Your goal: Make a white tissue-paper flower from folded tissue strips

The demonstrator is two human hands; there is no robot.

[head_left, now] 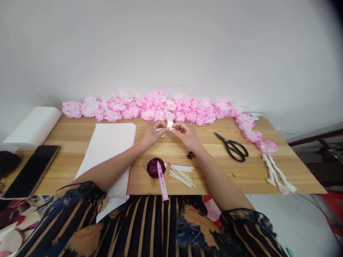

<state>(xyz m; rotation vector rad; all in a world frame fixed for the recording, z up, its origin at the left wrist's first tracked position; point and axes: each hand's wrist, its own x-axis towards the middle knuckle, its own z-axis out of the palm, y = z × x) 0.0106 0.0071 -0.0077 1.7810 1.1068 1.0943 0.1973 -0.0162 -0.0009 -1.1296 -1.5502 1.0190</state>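
At frame ctr., our L hand (153, 134) and R hand (187, 134) held the white crinkled pc. (169, 125), fingers pinched narrow. Pink-edged flowers (157, 101), upper mid, L to R, looked complete; the held pc. showed no pink, so we judged it incomplete. Sheets (110, 139), ctr. L, lay blank. The pink pen (161, 176), lower ctr., bore lettering too sm. to read.

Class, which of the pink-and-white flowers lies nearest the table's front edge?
The flower at the row's right-hand end. It alone sits right against the twisted white strips; the others lie farther back.
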